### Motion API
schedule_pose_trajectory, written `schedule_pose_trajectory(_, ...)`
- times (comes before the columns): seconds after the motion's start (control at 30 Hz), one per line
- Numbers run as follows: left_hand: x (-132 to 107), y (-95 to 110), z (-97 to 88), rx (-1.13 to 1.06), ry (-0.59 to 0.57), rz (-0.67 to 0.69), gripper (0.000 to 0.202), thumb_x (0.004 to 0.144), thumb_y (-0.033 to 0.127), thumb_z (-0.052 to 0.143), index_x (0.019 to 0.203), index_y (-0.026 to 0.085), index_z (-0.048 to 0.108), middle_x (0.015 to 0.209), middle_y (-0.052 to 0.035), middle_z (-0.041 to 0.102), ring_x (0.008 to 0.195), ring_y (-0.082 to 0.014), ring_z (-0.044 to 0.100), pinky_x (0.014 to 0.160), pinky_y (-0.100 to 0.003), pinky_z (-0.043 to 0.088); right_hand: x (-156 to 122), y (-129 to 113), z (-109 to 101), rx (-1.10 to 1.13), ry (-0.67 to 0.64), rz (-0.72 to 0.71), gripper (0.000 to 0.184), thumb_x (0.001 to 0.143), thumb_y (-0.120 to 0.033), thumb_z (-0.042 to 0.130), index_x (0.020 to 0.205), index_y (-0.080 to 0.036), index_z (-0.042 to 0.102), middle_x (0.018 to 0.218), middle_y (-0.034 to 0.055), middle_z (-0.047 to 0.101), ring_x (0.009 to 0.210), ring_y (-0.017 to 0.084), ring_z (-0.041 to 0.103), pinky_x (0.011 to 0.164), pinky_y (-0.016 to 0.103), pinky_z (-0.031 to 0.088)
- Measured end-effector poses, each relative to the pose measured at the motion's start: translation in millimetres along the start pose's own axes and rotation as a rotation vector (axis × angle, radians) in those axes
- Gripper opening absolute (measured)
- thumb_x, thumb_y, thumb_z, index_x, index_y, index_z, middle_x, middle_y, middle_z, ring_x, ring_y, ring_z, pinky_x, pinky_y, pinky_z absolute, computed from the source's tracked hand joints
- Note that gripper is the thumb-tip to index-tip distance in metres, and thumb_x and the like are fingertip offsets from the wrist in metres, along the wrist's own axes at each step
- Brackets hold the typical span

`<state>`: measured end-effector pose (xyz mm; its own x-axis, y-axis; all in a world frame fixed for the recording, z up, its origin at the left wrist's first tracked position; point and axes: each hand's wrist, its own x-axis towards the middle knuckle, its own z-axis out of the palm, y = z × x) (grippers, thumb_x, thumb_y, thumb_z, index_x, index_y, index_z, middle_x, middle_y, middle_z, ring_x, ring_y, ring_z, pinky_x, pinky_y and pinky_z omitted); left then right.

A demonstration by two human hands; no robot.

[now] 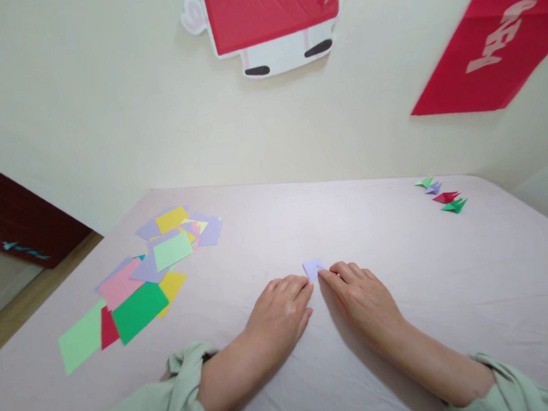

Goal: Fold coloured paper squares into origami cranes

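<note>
Sitting well off to the left of the left hand (279, 311) is a messy spread of coloured paper squares (138, 280) on the pale pink sheet (413, 347). That hand lies palm down, fingers stretched out, tips right at the small lilac folded paper (314, 269). The right hand (360, 297) is flat too, index tip on its other edge, nothing gripped. Far past the right hand sit four little folded pieces (442, 194).
</note>
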<state>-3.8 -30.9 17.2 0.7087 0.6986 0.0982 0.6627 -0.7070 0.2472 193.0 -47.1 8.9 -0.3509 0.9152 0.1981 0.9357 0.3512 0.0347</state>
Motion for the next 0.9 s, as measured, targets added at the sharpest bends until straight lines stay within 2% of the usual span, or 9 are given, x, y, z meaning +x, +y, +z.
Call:
schedule_pose_trajectory(0.17,-1,-2,4.5,-0.033,0.04,0.0,0.032,0.089,0.019,0.057,0.121,0.017,0.055,0.126,-0.0088,0.062,0.117,-0.0253,0.055,0.1,-0.042,0.045,1,4,3,-0.038,0.014,0.025,0.03,0.088,-0.008,0.057,0.117,-0.016,0.061,0.096,0.009,0.065,0.083,0.024,0.056,0.07,0.036,0.041)
schedule_pose_trajectory(0.27,0,-5,9.4,-0.084,0.086,-0.014,0.028,0.091,0.023,0.055,0.118,0.019,0.057,0.124,-0.0075,0.062,0.116,-0.0231,0.056,0.102,-0.04,0.044,0,7,5,0.028,0.042,0.007,0.032,0.089,-0.009,0.056,0.12,-0.016,0.06,0.11,0.01,0.065,0.091,0.024,0.058,0.075,0.036,0.043)
schedule_pose_trajectory(0.4,4,-7,16.5,-0.083,0.105,0.004,0.049,0.091,0.029,0.057,0.136,0.018,0.045,0.14,-0.0098,0.052,0.128,-0.0258,0.047,0.108,-0.042,0.04,1,11,8,0.167,0.065,-0.071,0.035,0.091,-0.008,0.052,0.125,-0.017,0.059,0.125,0.0086,0.064,0.107,0.024,0.056,0.087,0.037,0.044)
schedule_pose_trajectory(0.5,7,-6,19.4,-0.06,0.081,0.006,0.049,0.091,0.034,0.057,0.136,0.017,0.046,0.14,-0.0093,0.053,0.129,-0.0278,0.047,0.11,-0.045,0.038,5,13,10,0.214,0.051,-0.083,0.036,0.093,-0.007,0.048,0.125,-0.019,0.059,0.126,0.0075,0.064,0.112,0.023,0.057,0.09,0.037,0.044)
schedule_pose_trajectory(0.7,7,-4,19.7,-0.064,0.08,-0.003,0.046,0.09,0.034,0.058,0.133,0.017,0.05,0.138,-0.0089,0.055,0.127,-0.0267,0.048,0.109,-0.044,0.038,8,19,12,0.16,0.068,0.016,0.038,0.093,-0.009,0.045,0.127,-0.018,0.059,0.129,0.0106,0.063,0.115,0.025,0.057,0.09,0.041,0.047)
schedule_pose_trajectory(0.8,6,-4,19.1,-0.084,0.094,0.005,0.047,0.09,0.032,0.059,0.133,0.016,0.049,0.138,-0.0096,0.055,0.128,-0.0269,0.047,0.109,-0.045,0.038,3,16,13,0.224,0.112,-0.002,0.038,0.093,-0.011,0.045,0.129,-0.014,0.057,0.13,0.0141,0.061,0.117,0.025,0.056,0.094,0.043,0.048)
schedule_pose_trajectory(0.9,6,-5,16.7,-0.151,0.119,0.023,0.042,0.09,0.028,0.058,0.13,0.019,0.051,0.135,-0.0088,0.056,0.126,-0.0246,0.049,0.107,-0.043,0.04,-2,10,14,0.292,0.13,-0.069,0.039,0.094,-0.011,0.044,0.13,-0.016,0.056,0.129,0.0136,0.062,0.116,0.024,0.057,0.095,0.042,0.049)
